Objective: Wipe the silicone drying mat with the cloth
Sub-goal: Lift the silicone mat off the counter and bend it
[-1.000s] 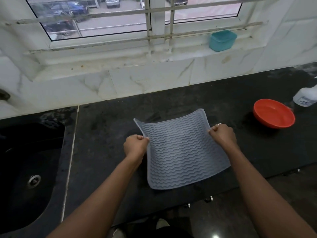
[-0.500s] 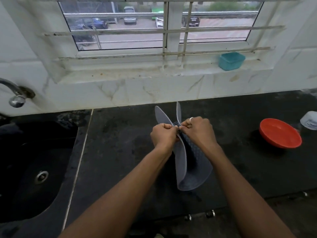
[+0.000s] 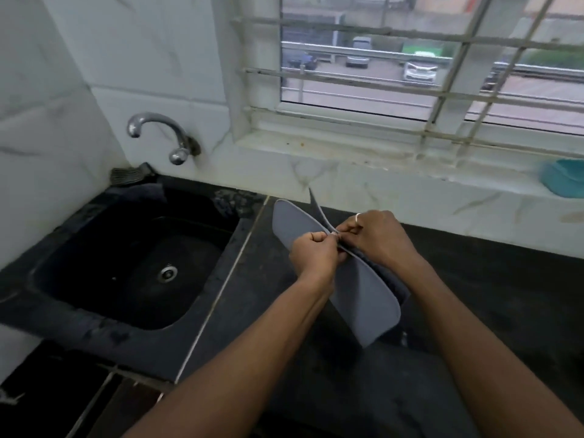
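Observation:
The grey silicone drying mat (image 3: 366,308) is folded in half and held up on edge over the black counter (image 3: 493,295), its smooth underside facing left. My left hand (image 3: 314,256) and my right hand (image 3: 379,237), which wears a ring, pinch the two side edges together at the top of the fold. The ribbed face is hidden inside the fold. No cloth is in view.
A black sink (image 3: 132,263) with a drain lies to the left, under a chrome tap (image 3: 158,134) on the marble wall. A teal container (image 3: 565,178) sits on the window sill at the far right. A barred window runs along the back.
The mat lay flat with a hand on each side; both hands brought its edges together, folding it upright. The view then swung left toward the sink, and the red bowl left the frame.

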